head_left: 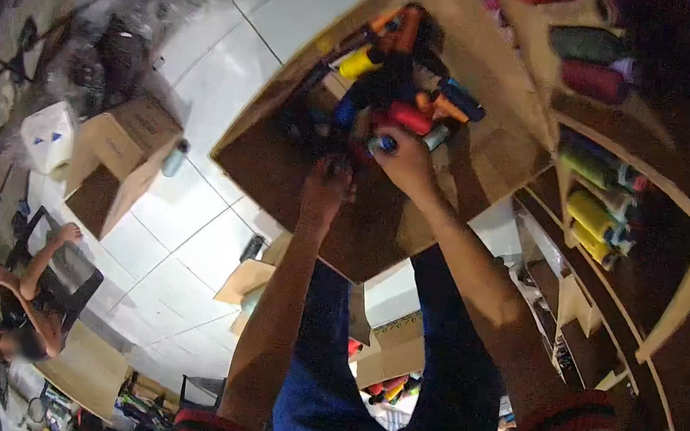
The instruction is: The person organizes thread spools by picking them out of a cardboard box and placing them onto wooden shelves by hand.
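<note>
An open cardboard box (498,163) stands in front of me, holding several thread spools. Among them are a red spool (410,118), a yellow spool (360,63), a dark blue spool (463,99) and an orange spool (408,29). My right hand (407,164) reaches into the box, its fingers closed on a thread spool (387,144) whose blue end shows. Beside it, my left hand (330,182) is also inside the box, close to dark spools. Shadow and blur hide the left fingers, so what they touch is unclear.
Wooden shelving on the right holds a dark red spool (596,81) and yellow spools (593,214). A smaller carton (128,132) stands on the tiled floor at left, near a pale spool (175,158). Another person (31,315) is at lower left. A carton (391,349) lies between my legs.
</note>
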Demonstrator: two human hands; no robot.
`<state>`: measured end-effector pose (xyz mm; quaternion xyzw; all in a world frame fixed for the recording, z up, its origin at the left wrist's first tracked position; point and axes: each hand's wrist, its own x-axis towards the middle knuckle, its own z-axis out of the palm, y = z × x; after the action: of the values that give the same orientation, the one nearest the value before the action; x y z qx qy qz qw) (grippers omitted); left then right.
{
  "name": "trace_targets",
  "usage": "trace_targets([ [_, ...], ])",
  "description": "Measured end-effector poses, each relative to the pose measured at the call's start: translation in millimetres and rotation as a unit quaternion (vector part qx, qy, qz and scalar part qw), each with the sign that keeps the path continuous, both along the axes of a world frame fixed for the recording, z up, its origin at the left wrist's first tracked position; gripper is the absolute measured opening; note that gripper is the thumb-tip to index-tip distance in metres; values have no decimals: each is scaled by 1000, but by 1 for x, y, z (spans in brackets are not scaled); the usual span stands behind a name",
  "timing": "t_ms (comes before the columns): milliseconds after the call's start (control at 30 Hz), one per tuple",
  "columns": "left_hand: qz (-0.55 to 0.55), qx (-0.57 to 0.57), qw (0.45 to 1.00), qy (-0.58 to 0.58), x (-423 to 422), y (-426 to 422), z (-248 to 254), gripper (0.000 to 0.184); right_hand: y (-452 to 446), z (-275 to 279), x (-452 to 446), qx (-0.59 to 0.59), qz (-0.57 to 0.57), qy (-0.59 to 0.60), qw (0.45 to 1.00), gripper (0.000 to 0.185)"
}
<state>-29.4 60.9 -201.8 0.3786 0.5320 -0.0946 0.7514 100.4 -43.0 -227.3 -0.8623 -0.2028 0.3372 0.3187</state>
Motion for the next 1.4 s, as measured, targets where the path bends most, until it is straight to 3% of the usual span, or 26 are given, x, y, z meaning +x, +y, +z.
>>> trace_targets([
  [167,-35,-4,998,-60,-40,-15,144,35,-51,158,10,60,-57,188,979,29],
  [233,-120,-8,989,-87,-76,-22,186,34,-62,251,5,105,-131,312,935,32],
  [267,-165,2,980,-111,-78,-17,206,34,-75,278,-1,150,-144,297,932,34],
  [300,-117,-18,990,-77,-72,-18,254,30,-87,300,-5,191,-152,285,927,37],
  [333,-111,-19,991,-67,-67,-22,297,28,-96,337,-8,136,-176,290,931,35],
  [367,-113,-24,992,-50,-71,-25,332,25,-105,369,-16,161,-180,309,920,34],
  [433,-132,-3,985,-111,-77,-37,371,26,-122,431,-21,206,-178,343,899,33],
  [567,-240,50,952,-182,-69,-68,485,30,-148,543,-53,186,-161,276,929,26],
  [600,-307,126,930,-160,-64,-78,503,35,-161,551,-59,199,-151,268,930,29],
  [700,-327,302,826,-346,-58,-119,547,34,-197,597,-79,239,-134,181,945,32],
  [767,-337,216,882,-247,-55,-149,585,36,-220,636,-90,241,-157,119,950,35],
  [867,-326,268,847,-322,-51,-201,608,34,-272,664,-104,316,-225,80,918,38],
  [967,-297,344,777,-436,-44,-253,626,36,-318,675,-110,370,-255,53,892,38],
  [1067,-316,386,749,-435,-45,-300,648,37,-366,671,-116,358,-254,-2,898,31],
  [1233,-336,408,728,-437,-41,-352,660,30,-412,687,-131,286,-286,-26,914,40],
  [1267,-309,445,692,-477,-38,-362,656,28,-419,688,-132,285,-299,-36,910,41],
  [1367,-350,446,686,-455,-35,-379,658,36,-436,691,-137,362,-296,-45,883,40],
  [1400,-362,453,669,-465,-33,-382,660,36,-442,691,-137,392,-323,16,861,43],
])
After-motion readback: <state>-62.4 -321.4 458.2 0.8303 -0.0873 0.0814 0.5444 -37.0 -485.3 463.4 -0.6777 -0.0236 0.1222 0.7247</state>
